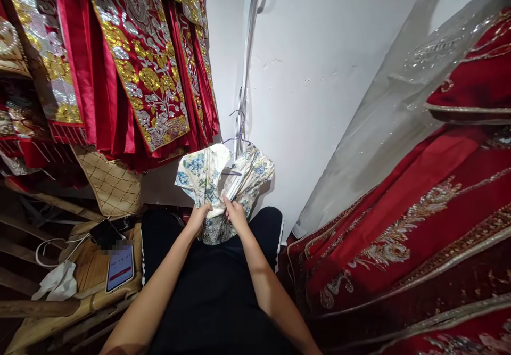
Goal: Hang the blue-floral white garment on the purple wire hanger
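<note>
A short-sleeved floral garment [203,171], cream with blue flowers, hangs in front of me on a thin purple hanger [241,135]. Its neckline gapes open and shows part of the hanger's lower bar. My left hand [203,212] grips the cloth on the left side of the garment, fingers partly hidden by fabric. On the right, my right hand [235,212] pinches the garment near the middle of the open front. The lower part of the cloth hangs close to my lap.
Red garments with gold and silver embroidery [149,67] hang at upper left. A red beaded gown [383,254] and a clear plastic cover [359,131] fill the right. On the left, a wooden chair [85,270] carries a phone [120,270], white cable [43,256] and crumpled tissue [59,281].
</note>
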The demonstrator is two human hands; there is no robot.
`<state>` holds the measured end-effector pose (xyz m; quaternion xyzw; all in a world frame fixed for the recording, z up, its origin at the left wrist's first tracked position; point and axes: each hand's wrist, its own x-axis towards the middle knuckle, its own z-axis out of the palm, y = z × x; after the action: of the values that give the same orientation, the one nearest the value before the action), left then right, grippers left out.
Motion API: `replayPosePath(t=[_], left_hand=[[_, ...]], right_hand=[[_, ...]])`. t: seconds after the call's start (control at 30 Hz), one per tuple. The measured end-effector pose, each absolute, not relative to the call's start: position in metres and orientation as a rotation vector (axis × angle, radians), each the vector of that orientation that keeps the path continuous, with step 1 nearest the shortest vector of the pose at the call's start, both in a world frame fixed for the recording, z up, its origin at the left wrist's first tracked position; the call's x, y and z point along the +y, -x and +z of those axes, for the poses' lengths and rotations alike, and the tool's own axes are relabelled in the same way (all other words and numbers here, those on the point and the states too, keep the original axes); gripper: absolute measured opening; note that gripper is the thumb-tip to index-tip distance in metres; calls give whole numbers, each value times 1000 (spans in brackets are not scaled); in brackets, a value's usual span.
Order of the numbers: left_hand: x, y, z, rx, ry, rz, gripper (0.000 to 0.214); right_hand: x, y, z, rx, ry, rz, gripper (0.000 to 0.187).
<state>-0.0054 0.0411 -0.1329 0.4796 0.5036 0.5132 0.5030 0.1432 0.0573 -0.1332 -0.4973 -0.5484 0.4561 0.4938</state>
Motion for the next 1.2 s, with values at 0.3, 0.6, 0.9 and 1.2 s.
replayPosePath(t=[0.3,0.6,0.9,1.2], left_hand=[[12,-20,-151,1754,-1481,1986,74],[18,-27,-169,1537,-2140,1168,30],[33,-13,-182,1324,-2147,1252,31],[27,-16,-167,1406,-2172,1160,10]], right_hand=[[57,-157,-174,-1109,1177,1246,39],[44,-140,-172,-1077,1045,1400,45],[37,-137,-164,-1152,910,1456,47],[36,-154,-149,-1099,918,1588,32]])
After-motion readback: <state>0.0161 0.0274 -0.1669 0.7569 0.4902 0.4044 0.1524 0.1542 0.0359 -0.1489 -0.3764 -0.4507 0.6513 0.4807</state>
